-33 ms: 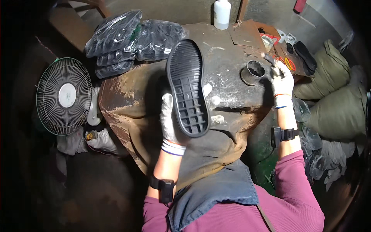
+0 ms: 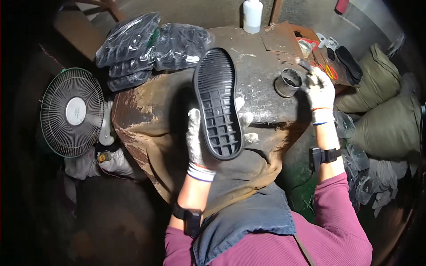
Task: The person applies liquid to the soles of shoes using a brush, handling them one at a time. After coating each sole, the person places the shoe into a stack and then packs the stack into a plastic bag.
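Observation:
My left hand, in a white knit glove, grips a black shoe sole from beneath. The sole is held up over the table's near edge, with its inner side of ridges and square hollows facing me; fingertips show past its right edge. My right hand, in the same kind of glove, is closed round a short dark stick-like tool with a paler tip. A dark metal cup with dark contents stands just left of that hand. The tool's tip is above the cup's far right side, apart from it.
Plastic-wrapped black bundles lie at the table's far left. A white bottle stands at the back. Scissors with orange handles and a black insole-shaped piece lie at the right. A fan stands left; green sacks are right.
The sole has shifted slightly right and toward me with my left hand. My right hand has come slightly nearer with the tool. The whole view has shifted a little.

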### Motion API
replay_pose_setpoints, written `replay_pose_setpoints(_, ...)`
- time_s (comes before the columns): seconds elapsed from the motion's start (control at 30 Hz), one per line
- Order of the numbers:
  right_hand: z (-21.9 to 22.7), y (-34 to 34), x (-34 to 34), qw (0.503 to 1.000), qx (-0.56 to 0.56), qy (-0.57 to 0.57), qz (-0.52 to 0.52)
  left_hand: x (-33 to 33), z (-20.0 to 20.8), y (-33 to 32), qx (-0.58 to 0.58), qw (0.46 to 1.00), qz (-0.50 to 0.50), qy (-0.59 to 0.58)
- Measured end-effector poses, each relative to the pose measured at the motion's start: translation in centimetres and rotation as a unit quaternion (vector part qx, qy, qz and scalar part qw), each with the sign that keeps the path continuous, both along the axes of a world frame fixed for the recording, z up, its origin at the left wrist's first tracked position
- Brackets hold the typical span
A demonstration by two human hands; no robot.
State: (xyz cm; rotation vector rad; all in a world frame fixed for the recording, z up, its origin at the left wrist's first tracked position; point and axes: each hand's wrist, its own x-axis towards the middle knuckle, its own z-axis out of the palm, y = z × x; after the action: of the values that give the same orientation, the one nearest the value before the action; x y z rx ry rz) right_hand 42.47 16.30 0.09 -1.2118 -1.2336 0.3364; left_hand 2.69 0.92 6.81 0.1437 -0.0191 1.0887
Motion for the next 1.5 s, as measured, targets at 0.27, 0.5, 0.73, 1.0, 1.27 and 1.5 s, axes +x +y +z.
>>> replay_pose_setpoints(0.27, 6.2, -2.7, -13.8, 0.985, -0.004, 0.07, 0.158, 1.1, -2.1, -2.6, -0.044, 0.996, -0.058, 0.058)
replay_pose_setpoints(0.5, 6.8, -4.7, -15.8, 0.953, 0.092, -0.264, 0.113, -0.4, -3.1, -3.1, -0.093, 0.987, -0.109, 0.069)
replay_pose_setpoints(0.73, 8.8, -12.3, -20.5, 0.945, -0.157, 0.04, 0.285, 0.1, -5.3, -3.3, -0.037, 0.994, -0.098, -0.024)
replay_pose_setpoints(1.0, 8.2, -20.2, -19.8, 0.911, -0.185, 0.012, 0.369, -1.3, -5.8, -0.4, -0.075, 0.997, 0.005, -0.019)
replay_pose_setpoints(1.27, 9.3, -19.6, -17.7, 0.919, -0.109, -0.169, 0.339, -4.4, -4.1, 0.0, 0.016, 0.989, -0.134, 0.063)
replay_pose_setpoints(1.5, 11.0, -16.3, -16.6, 0.942, -0.192, 0.025, 0.273, -2.8, -1.0, -1.8, -0.012, 0.933, -0.077, 0.351)
